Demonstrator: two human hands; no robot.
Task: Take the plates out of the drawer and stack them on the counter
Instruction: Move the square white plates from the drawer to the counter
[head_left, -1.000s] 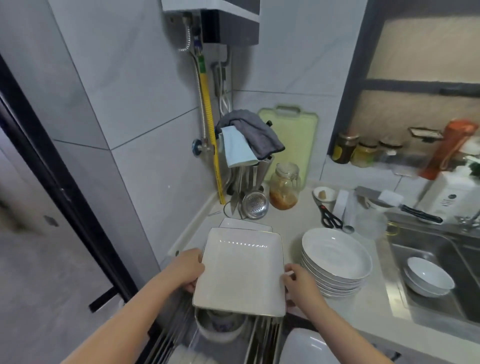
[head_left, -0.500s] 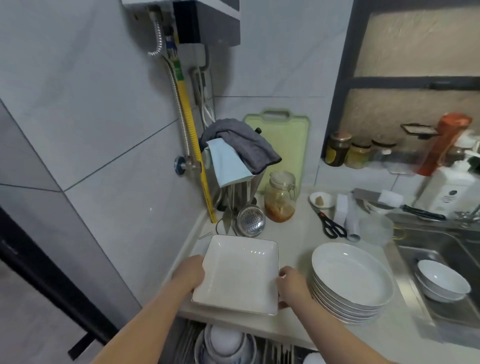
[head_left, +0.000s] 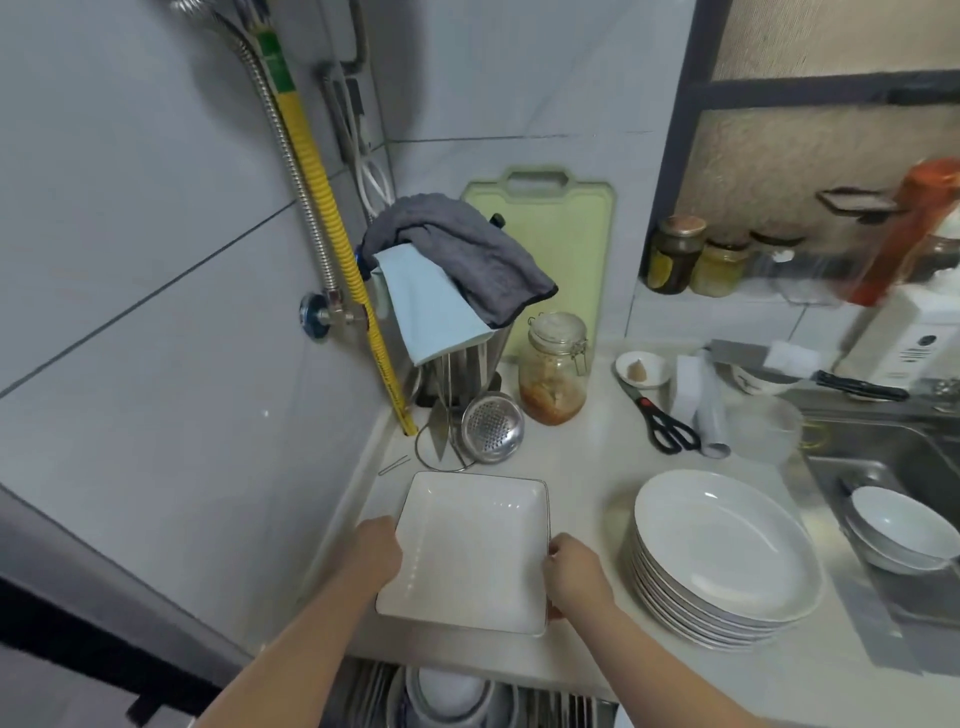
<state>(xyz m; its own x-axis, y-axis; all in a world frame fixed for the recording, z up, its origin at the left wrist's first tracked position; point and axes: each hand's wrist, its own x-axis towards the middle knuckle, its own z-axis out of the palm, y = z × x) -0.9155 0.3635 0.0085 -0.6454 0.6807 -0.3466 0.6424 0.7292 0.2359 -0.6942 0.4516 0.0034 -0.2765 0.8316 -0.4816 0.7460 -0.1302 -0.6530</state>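
Gripping square plate (head_left: 470, 551) w/ both hands: left hand (head_left: 375, 552) on left edge, right hand (head_left: 575, 574) on right edge, fingers curled. Round stack (head_left: 727, 561) sits just right, on counter (head_left: 587, 467).

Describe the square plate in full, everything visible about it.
The square plate is glossy white, ceramic by its look, with a thin dark line along its raised rim and rounded corners. It lies flat at the counter front edge, left of the stack of round plates, apart from them. The left hand grips its left edge, the right hand its right edge. It holds nothing.
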